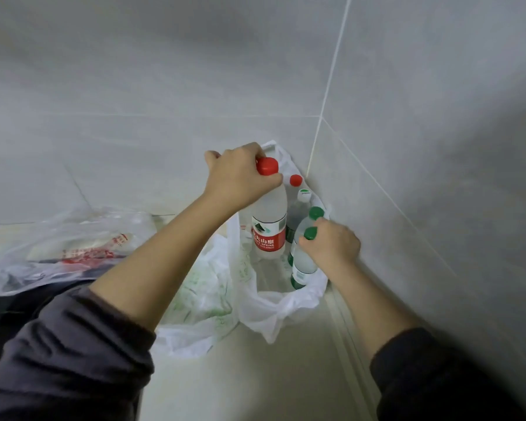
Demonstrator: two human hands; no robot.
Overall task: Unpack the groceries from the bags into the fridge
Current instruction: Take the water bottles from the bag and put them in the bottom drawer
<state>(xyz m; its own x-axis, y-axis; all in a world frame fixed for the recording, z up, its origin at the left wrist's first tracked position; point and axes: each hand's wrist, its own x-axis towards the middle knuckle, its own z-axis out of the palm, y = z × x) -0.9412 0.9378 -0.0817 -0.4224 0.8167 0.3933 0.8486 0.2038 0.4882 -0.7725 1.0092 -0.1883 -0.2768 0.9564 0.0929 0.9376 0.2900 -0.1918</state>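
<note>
Hands: apart, each clamped on its own bottle over the white bag (274, 305).
Left hand (240, 177): fingers and thumb were curled round the neck of a red-capped bottle (269, 220), just under the cap. The bottle stood upright at the far left of the white bag's mouth.
Right hand (331, 241): fingers were closed round the neck of a green-capped bottle (302, 262), below the cap, at the right side of the white bag. The bottle leaned slightly, with its base down inside the bag.
Red-capped bottle: clear body, red and white label, lower part within the white bag.
Other bottles: three more stood inside the white bag, behind and between the two held ones: a second red-capped bottle (295, 180), a white-capped bottle (304, 195) and a second green-capped bottle (316, 212). The last stood just beside the right hand.
White bag: open-mouthed and crumpled, with faint green print. It sat on the pale floor (255, 375), its far side pushed into the corner of the tiled walls (322, 117).
Clear bag (82, 238): lay left of the white bag, well apart from both hands. Red-printed packaging showed through it; the contents could not be identified.
Sleeves: dark, the left sleeve (67, 360) and right sleeve (438, 375) were pushed up the forearms on the near side of the white bag.
</note>
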